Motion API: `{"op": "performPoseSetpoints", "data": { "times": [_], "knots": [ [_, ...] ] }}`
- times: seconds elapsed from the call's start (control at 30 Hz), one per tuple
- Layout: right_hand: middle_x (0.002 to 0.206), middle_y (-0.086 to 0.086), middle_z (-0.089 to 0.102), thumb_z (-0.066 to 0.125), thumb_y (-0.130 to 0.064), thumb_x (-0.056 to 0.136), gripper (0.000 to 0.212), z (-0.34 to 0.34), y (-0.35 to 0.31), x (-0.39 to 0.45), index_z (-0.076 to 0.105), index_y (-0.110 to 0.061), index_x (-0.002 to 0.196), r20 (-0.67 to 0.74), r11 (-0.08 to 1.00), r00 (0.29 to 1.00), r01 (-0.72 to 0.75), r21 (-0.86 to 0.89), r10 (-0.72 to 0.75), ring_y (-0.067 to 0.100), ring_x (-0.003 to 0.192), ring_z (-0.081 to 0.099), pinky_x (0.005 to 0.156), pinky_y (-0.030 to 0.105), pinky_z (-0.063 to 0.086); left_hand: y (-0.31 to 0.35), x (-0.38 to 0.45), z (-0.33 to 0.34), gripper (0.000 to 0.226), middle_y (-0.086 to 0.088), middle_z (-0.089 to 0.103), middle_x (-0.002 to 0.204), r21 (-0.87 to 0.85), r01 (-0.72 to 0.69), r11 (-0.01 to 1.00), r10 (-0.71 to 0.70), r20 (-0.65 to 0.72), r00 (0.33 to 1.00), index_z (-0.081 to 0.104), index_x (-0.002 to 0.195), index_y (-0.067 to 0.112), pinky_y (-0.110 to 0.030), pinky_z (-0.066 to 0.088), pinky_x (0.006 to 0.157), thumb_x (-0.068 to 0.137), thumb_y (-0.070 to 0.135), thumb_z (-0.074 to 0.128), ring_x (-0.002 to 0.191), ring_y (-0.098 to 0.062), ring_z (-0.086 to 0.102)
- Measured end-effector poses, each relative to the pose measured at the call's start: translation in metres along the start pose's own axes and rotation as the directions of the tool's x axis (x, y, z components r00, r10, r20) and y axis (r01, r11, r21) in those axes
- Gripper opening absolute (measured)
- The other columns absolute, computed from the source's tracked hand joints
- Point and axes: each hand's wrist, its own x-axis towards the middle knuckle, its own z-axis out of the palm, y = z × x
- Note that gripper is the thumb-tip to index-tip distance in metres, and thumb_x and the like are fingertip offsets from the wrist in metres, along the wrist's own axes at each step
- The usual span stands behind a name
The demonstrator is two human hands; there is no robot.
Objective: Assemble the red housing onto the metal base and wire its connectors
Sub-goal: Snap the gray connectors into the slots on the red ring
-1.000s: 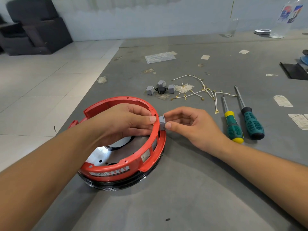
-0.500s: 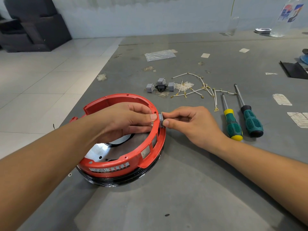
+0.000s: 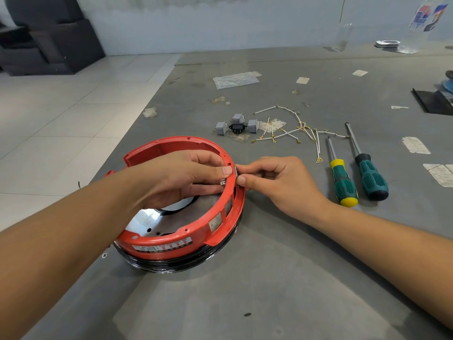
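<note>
here, the red housing (image 3: 171, 231) sat on the metal base (image 3: 152, 217) near the table (image 3: 269, 290) edge. the right hand (image 3: 277, 185) pinched a grey connector (image 3: 236, 171) against the outside of the rim, while the left hand (image 3: 176, 180) reached inside, fingers braced on the wall opposite it. pushed in crooked, the connector could jam in its slot or slip from the pinch, and a hard push could shove the housing off the base. counted: three more grey connectors (image 3: 236, 125) around one black one (image 3: 236, 128), a tangle of white wires (image 3: 294, 131) i could not count, and two screwdrivers (image 3: 355, 177).
</note>
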Motion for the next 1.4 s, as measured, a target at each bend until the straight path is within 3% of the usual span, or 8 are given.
{"op": "performPoseSetpoints", "data": {
  "times": [0.27, 0.4, 0.5, 0.6, 0.77, 1.0, 1.23, 1.4],
  "knots": [
    [0.105, 0.017, 0.076, 0.074, 0.004, 0.084, 0.025, -0.004, -0.002, 0.001, 0.073, -0.003, 0.108, 0.090, 0.986, 0.989, -0.125, 0.114, 0.115, 0.015, 0.093, 0.072, 0.086, 0.023, 0.057, 0.001, -0.002, 0.005, 0.041, -0.015, 0.078, 0.107, 0.055, -0.049, 0.997, 0.053, -0.062, 0.997, 0.072, 0.110, -0.001, -0.024, 0.061, 0.079, 0.077, 0.020, 0.082, 0.100, -0.024, 0.077],
    [0.102, 0.016, 0.076, 0.075, -0.003, 0.087, 0.019, 0.003, 0.001, 0.002, 0.073, -0.015, 0.102, 0.046, 0.997, 0.996, -0.077, 0.022, 0.076, 0.025, 0.090, 0.072, 0.093, 0.039, 0.058, 0.006, -0.005, 0.007, 0.043, -0.009, 0.080, 0.096, 0.309, -0.112, 0.945, 0.171, -0.171, 0.970, 0.076, 0.101, 0.007, -0.027, 0.064, 0.076, 0.069, 0.034, 0.086, 0.090, -0.021, 0.079],
    [0.100, 0.009, 0.076, 0.075, -0.011, 0.090, 0.017, 0.004, 0.005, 0.001, 0.073, -0.024, 0.100, 0.032, 0.996, 0.997, -0.072, -0.045, 0.073, 0.039, 0.094, 0.071, 0.096, 0.053, 0.055, 0.007, -0.009, 0.004, 0.040, 0.006, 0.077, 0.085, 0.652, -0.161, 0.741, 0.397, -0.232, 0.888, 0.074, 0.091, 0.026, -0.022, 0.060, 0.067, 0.065, 0.053, 0.088, 0.076, -0.005, 0.073],
    [0.099, 0.000, 0.077, 0.074, -0.018, 0.091, 0.016, 0.005, 0.005, 0.001, 0.073, -0.031, 0.101, 0.025, 0.992, 0.998, -0.048, -0.118, 0.051, 0.028, 0.090, 0.073, 0.093, 0.053, 0.056, 0.011, -0.010, 0.000, 0.034, 0.012, 0.065, 0.113, 0.871, -0.233, 0.432, 0.604, -0.087, 0.793, 0.066, 0.101, 0.042, -0.035, 0.053, 0.090, 0.075, 0.055, 0.085, 0.109, -0.007, 0.060],
    [0.100, -0.006, 0.076, 0.071, -0.020, 0.094, 0.014, 0.008, 0.004, 0.000, 0.072, -0.025, 0.108, 0.015, 0.973, 1.000, -0.003, -0.233, 0.007, 0.014, 0.087, 0.074, 0.088, 0.047, 0.058, 0.024, -0.015, -0.004, 0.061, 0.033, 0.029, 0.160, 0.981, -0.053, 0.184, 0.310, -0.006, 0.951, 0.046, 0.130, 0.071, -0.064, 0.006, 0.123, 0.074, 0.094, 0.040, 0.157, -0.008, 0.012],
    [0.101, -0.008, 0.076, 0.071, -0.021, 0.094, 0.014, 0.004, -0.004, 0.007, 0.073, -0.023, 0.108, 0.042, 0.957, 0.998, -0.035, -0.289, 0.049, 0.012, 0.090, 0.073, 0.091, 0.040, 0.057, 0.020, -0.013, -0.007, 0.081, 0.037, 0.010, 0.164, 0.979, -0.006, 0.203, 0.209, -0.037, 0.977, 0.024, 0.137, 0.078, -0.073, -0.003, 0.119, 0.061, 0.104, 0.029, 0.159, -0.010, -0.004],
    [0.092, -0.016, 0.070, 0.073, -0.024, 0.090, 0.012, -0.022, -0.016, 0.059, 0.073, -0.025, 0.102, -0.102, 0.815, 0.991, -0.130, -0.564, 0.087, 0.000, 0.079, 0.066, 0.065, 0.001, 0.041, 0.008, 0.005, -0.010, 0.082, 0.033, 0.011, 0.163, 0.968, 0.053, 0.246, 0.279, -0.123, 0.952, 0.022, 0.135, 0.076, -0.075, -0.013, 0.114, 0.060, 0.107, 0.018, 0.158, -0.014, -0.008],
    [0.116, -0.001, 0.072, 0.068, -0.023, 0.092, 0.024, -0.042, 0.001, 0.114, 0.071, -0.018, 0.116, -0.208, 0.636, 0.971, -0.234, -0.735, 0.116, 0.020, 0.109, 0.065, 0.089, 0.024, 0.045, -0.008, 0.012, -0.011, 0.072, 0.033, 0.003, 0.164, 0.958, 0.010, 0.286, 0.347, -0.114, 0.931, 0.016, 0.125, 0.086, -0.072, -0.026, 0.109, 0.058, 0.109, 0.006, 0.157, -0.013, -0.019]
  ]
}}
